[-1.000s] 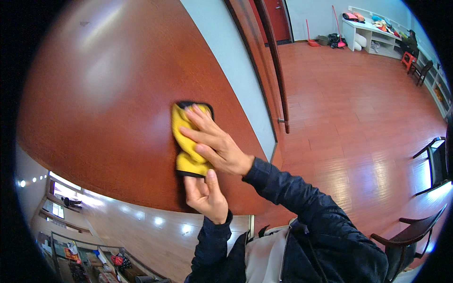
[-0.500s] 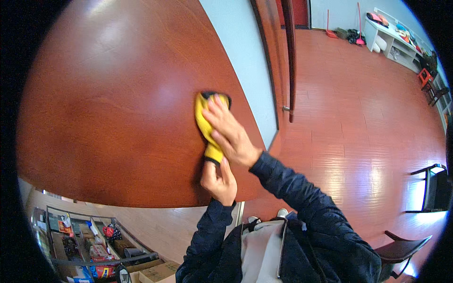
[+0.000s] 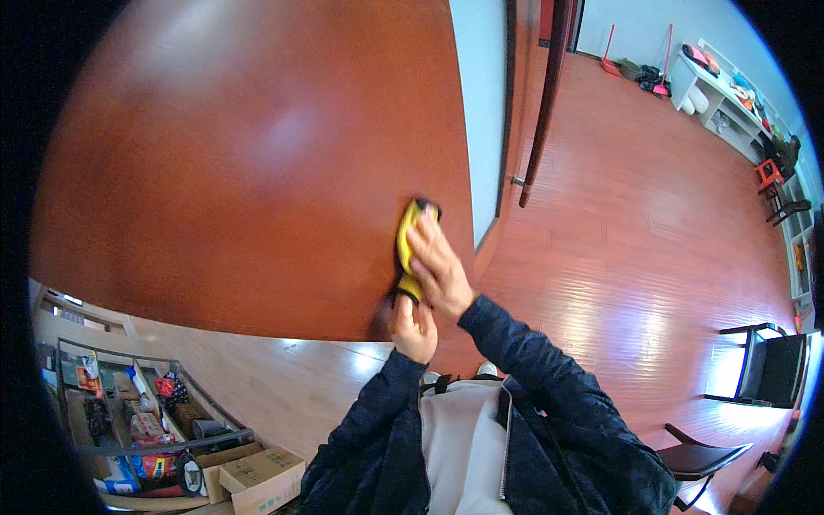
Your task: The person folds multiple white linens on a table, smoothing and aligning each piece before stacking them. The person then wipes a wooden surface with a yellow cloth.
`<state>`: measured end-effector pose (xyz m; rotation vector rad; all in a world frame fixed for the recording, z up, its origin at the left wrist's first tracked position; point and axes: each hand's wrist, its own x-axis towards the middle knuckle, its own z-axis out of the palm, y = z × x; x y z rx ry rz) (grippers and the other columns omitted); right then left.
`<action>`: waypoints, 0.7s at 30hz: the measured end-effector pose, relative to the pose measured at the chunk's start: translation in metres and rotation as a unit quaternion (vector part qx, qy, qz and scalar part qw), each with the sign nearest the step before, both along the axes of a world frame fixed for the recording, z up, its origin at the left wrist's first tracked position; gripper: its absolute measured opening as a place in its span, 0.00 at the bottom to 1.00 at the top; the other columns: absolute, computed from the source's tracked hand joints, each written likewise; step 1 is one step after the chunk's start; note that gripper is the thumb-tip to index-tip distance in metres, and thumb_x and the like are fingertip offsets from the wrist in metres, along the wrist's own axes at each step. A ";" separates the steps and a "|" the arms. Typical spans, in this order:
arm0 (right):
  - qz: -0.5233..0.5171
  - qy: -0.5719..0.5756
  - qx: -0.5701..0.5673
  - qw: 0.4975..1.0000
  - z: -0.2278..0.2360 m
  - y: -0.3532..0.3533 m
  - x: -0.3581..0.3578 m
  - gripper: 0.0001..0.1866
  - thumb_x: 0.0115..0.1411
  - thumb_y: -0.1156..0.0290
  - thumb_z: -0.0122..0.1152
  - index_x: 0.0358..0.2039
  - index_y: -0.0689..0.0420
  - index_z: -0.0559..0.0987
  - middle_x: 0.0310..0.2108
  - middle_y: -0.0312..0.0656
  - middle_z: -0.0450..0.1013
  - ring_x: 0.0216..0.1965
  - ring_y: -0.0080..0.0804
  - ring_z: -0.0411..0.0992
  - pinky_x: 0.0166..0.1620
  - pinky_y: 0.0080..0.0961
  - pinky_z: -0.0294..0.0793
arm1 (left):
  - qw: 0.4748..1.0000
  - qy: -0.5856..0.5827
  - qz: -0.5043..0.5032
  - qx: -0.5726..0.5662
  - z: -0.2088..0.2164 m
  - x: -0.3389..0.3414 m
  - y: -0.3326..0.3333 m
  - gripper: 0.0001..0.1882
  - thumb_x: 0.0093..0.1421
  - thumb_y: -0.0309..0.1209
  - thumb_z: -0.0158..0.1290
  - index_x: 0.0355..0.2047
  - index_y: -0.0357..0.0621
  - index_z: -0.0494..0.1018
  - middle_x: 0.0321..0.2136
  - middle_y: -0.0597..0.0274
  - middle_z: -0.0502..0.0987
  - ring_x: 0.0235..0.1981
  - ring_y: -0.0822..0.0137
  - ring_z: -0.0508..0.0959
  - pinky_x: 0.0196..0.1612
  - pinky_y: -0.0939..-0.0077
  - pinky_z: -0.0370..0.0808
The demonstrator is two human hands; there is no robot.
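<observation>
A yellow cloth with black edging (image 3: 405,243) lies bunched lengthwise on a broad, glossy reddish-brown wooden surface (image 3: 249,223), close to its right edge. My right hand (image 3: 442,268) rests flat along the cloth with fingers stretched out, covering much of it. At the near end, my left hand (image 3: 415,333) pinches the cloth between thumb and fingers, just by the surface's front right corner. Both hands touch the cloth and are slightly blurred.
Below left stands a dark-framed bin (image 3: 163,451) of mixed goods beside a cardboard box (image 3: 262,476). A dark wooden rail (image 3: 549,103) rises beyond the surface's right edge. Dark chairs (image 3: 777,369) stand at right; a white shelf unit (image 3: 721,99) is at far right.
Both hands and the cloth have shifted right and slightly nearer along the surface, toward its corner. The whole view has also moved a little. Left hand still grips the cloth.
</observation>
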<state>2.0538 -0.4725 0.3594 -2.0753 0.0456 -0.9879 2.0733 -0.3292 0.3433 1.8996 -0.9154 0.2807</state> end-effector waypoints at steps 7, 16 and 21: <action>-0.093 -0.039 0.205 0.974 -0.013 0.031 0.008 0.29 0.71 0.77 0.50 0.72 0.60 0.62 0.76 0.56 0.46 0.77 0.50 0.44 0.75 0.38 0.46 | 0.998 0.064 -0.010 -0.005 -0.015 -0.008 0.034 0.10 0.68 0.31 0.55 0.38 0.34 0.73 0.33 0.40 0.77 0.35 0.36 0.78 0.36 0.51 0.75; 0.032 -0.034 0.012 0.999 -0.004 0.099 -0.023 0.30 0.62 0.79 0.60 0.67 0.58 0.70 0.73 0.59 0.54 0.75 0.58 0.48 0.74 0.48 0.50 | 0.989 0.100 -0.002 -0.113 -0.012 -0.021 0.108 0.14 0.69 0.26 0.51 0.53 0.31 0.73 0.45 0.44 0.81 0.46 0.53 0.83 0.49 0.63 0.78; -0.060 -0.040 0.063 0.995 0.008 0.105 -0.007 0.31 0.63 0.77 0.60 0.67 0.61 0.68 0.73 0.61 0.53 0.75 0.61 0.48 0.74 0.47 0.50 | 0.975 0.124 -0.006 -0.182 -0.011 -0.025 0.118 0.14 0.71 0.26 0.50 0.53 0.30 0.71 0.49 0.46 0.79 0.49 0.57 0.81 0.52 0.66 0.76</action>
